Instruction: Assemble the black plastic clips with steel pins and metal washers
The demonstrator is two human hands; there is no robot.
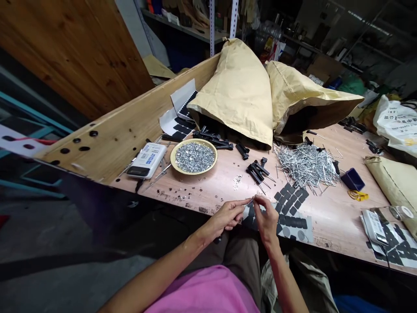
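My left hand [230, 215] is closed, its index finger stretched toward my right fingertips. A bit of a black part [217, 239] shows below the left palm, and a thin metal rod [250, 201] shows at the fingertips; the grip hides whether they are joined. My right hand [267, 217] pinches at the rod's end, and anything small between its fingers is hidden. Beneath both hands lies a sheet of black pads [293, 222]. Just beyond, several black parts with metal rods [257, 171] lie on the table. A little heap of tiny metal pieces [237, 181] is near them.
A yellow bowl [172, 165] of small metal pieces stands left, beside a white device [148, 160]. A pile of metal pins [306, 165] lies right, near a dark blue box [353, 179]. Large paper sacks [239, 87] stand behind. A wooden board [130, 113] edges the left side.
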